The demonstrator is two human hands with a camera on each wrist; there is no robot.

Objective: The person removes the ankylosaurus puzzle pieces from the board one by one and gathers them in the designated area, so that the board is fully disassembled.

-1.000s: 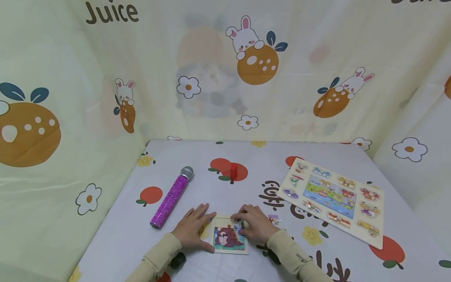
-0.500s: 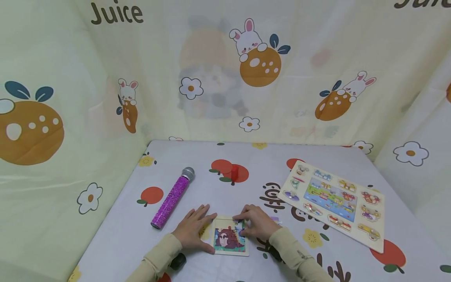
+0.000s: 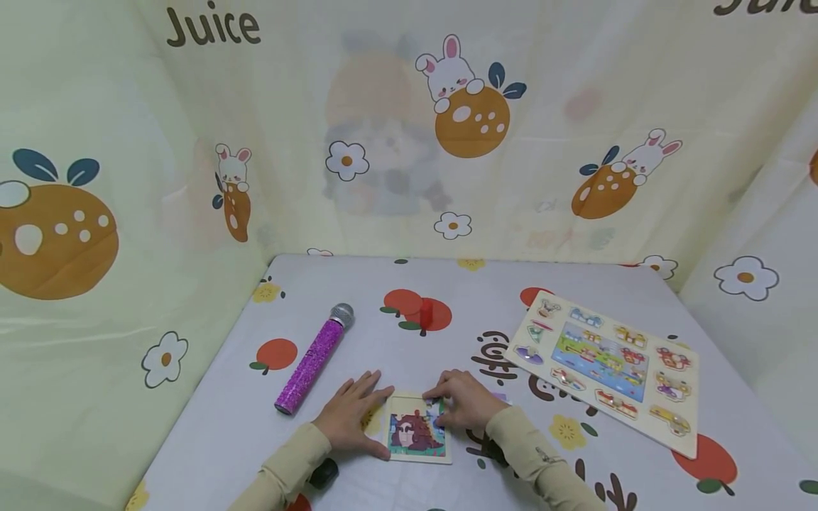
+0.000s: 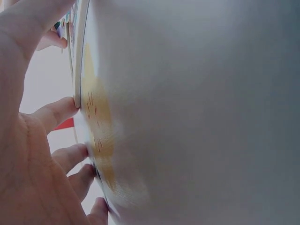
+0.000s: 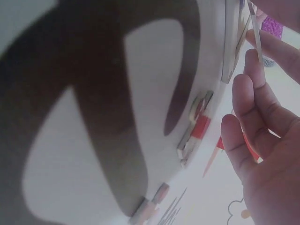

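Observation:
A small jigsaw puzzle in a pale wooden tray point(image 3: 418, 460) lies flat before me, showing a brown animal picture. My left hand point(image 3: 351, 419) spreads its fingers at the tray's left side; thumb and index finger touch the edge, while the other fingertips rest on the cloth in the left wrist view. Over the tray's upper right part, my right hand point(image 3: 469, 404) pinches a thin puzzle piece point(image 5: 257, 35), seen edge-on in the right wrist view. Its picture is mostly hidden by the fingers. Loose puzzle pieces point(image 5: 200, 126) lie beside that hand.
A purple glitter microphone point(image 3: 313, 362) lies to the left. At the right is a larger wooden peg puzzle board point(image 3: 601, 362). A small red object point(image 3: 425, 314) stands farther back on the patterned tablecloth. Printed curtains enclose the table.
The right hand has shifted slightly over the tray and now covers more of the loose piece behind it. The left hand and the tray keep their places.

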